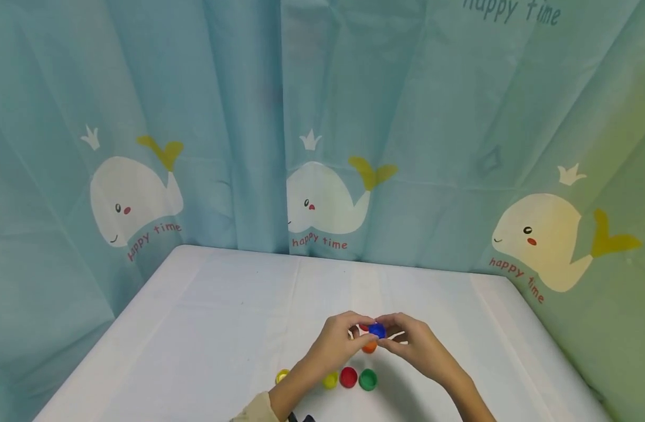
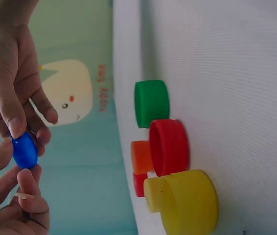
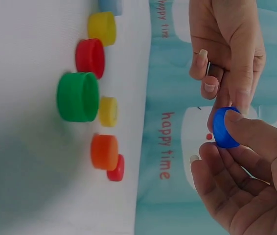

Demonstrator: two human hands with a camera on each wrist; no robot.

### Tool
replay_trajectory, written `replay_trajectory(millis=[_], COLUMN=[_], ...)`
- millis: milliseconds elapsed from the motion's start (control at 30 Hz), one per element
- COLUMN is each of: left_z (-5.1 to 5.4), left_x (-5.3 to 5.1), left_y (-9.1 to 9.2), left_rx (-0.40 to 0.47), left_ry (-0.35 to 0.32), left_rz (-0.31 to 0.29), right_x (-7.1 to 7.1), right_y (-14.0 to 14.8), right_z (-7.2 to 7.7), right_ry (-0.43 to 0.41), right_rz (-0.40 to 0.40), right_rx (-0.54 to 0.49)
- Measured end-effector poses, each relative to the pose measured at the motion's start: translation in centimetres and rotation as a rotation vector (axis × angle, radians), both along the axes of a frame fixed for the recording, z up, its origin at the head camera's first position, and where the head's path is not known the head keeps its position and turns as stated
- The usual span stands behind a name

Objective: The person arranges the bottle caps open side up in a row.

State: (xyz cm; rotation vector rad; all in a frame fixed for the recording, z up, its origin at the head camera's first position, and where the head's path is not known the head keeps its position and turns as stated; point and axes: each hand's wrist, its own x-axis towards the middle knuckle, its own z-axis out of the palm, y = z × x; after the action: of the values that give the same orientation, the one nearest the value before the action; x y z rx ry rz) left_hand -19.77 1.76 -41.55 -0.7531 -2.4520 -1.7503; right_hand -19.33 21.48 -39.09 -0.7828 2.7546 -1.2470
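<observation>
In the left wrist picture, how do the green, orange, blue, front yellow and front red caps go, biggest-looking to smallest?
1. Front yellow cap
2. Front red cap
3. Green cap
Last: orange cap and blue cap look alike, both partly covered, so I can't rank them.

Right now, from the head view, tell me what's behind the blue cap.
Behind the blue cap, held by the left hand and right hand, parts of a red cap and an orange cap show. The blue cap and hands cover the rest, so nothing more can be made out.

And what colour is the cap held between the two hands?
Blue; the cap shows best in the right wrist view.
</observation>
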Motion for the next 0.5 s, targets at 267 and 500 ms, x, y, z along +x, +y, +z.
replay_trajectory(millis=[267, 500], left_z=[-0.5, -1.1], left_x=[0.1, 0.5], left_y=[0.3, 0.4], left_rx=[-0.053, -0.136], left_ry=[0.005, 0.056], left_rz=[-0.085, -0.140], right_x=[0.4, 0.7], right_y=[1.1, 1.8], right_z=[-0.8, -1.3], right_ry=[-0.004, -0.026], right_rz=[0.037, 0.078], right_rx=[0.036, 0.049])
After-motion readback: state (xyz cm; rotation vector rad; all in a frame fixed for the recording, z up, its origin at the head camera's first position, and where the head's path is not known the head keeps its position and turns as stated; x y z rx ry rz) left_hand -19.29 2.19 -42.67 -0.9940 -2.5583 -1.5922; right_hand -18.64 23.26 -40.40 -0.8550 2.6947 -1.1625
